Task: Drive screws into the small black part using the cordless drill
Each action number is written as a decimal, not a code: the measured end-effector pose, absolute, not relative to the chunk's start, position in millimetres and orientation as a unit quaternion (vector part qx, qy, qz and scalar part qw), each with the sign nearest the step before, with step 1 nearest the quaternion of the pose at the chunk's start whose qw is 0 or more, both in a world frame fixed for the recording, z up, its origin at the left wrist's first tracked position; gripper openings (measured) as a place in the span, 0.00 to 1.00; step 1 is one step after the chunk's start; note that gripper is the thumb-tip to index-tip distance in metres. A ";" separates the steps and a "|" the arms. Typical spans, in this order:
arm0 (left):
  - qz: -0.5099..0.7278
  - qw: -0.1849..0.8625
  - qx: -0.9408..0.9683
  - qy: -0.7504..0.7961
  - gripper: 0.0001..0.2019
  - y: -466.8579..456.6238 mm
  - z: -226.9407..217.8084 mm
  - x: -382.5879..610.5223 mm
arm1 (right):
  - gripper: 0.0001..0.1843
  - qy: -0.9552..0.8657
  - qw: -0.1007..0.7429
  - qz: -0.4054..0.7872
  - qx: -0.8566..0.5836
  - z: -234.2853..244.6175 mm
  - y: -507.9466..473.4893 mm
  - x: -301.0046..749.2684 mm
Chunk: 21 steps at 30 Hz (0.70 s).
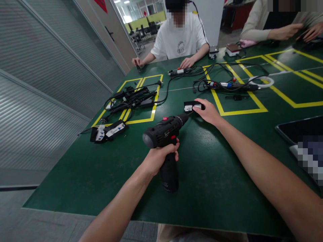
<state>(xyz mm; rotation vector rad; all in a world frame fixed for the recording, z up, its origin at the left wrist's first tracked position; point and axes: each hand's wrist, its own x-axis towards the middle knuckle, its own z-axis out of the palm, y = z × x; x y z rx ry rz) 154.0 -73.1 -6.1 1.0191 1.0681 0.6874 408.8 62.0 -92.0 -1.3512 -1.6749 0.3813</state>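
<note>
My left hand (164, 156) is wrapped round the grip of a black cordless drill (163, 131) with red buttons. The drill points away to the right, and its thin bit reaches toward a small black box-like part (188, 106) with white inside. My right hand (207, 112) grips that part at its right end, thumb and fingers closed on it. Whether the bit touches the part, I cannot tell. To the left on the green table (202, 188) lie black casing pieces with white insides (116, 130), and a tiny screw-like bit (125, 136) is near them.
Black cabled tools (133, 101) lie in a heap inside yellow tape at left. More corded tools (227, 86) and a white ring (262, 82) lie at right. A dark tablet-like device (300, 131) is at the right edge. Two people sit across the table.
</note>
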 end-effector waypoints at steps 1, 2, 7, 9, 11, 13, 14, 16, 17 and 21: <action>0.308 0.686 0.457 0.475 0.12 -73.2 -6.1 153.8 | 0.23 -0.681 0.460 0.155 -0.549 -91.9 61.8 408.7; 0.308 0.687 0.458 0.473 0.12 -73.4 -6.2 153.5 | 0.22 -0.681 0.460 0.156 -0.549 -91.9 61.7 408.7; 0.302 0.688 0.460 0.472 0.12 -73.8 -6.2 152.6 | 0.23 -0.681 0.459 0.156 -0.549 -91.4 61.0 409.0; 0.304 0.687 0.460 0.472 0.12 -73.9 -6.3 152.5 | 0.23 -0.682 0.460 0.154 -0.548 -91.2 61.0 409.1; 0.305 0.687 0.459 0.473 0.12 -73.9 -6.5 152.6 | 0.23 -0.682 0.460 0.153 -0.548 -91.2 61.3 409.0; 0.305 0.686 0.455 0.479 0.13 -73.7 -7.0 152.9 | 0.23 -0.682 0.460 0.151 -0.548 -91.3 61.8 408.7; 0.305 0.684 0.454 0.482 0.13 -73.5 -7.2 153.1 | 0.23 -0.682 0.461 0.150 -0.548 -91.4 62.1 408.6; 0.308 0.681 0.455 0.484 0.14 -73.2 -7.8 153.3 | 0.23 -0.682 0.461 0.149 -0.548 -91.6 62.5 408.4; 0.310 0.681 0.456 0.483 0.14 -73.1 -8.0 153.3 | 0.22 -0.682 0.461 0.150 -0.548 -91.7 62.6 408.4; 0.313 0.682 0.456 0.478 0.13 -73.5 -8.1 153.5 | 0.22 -0.686 0.455 0.158 -0.546 -90.8 62.0 409.4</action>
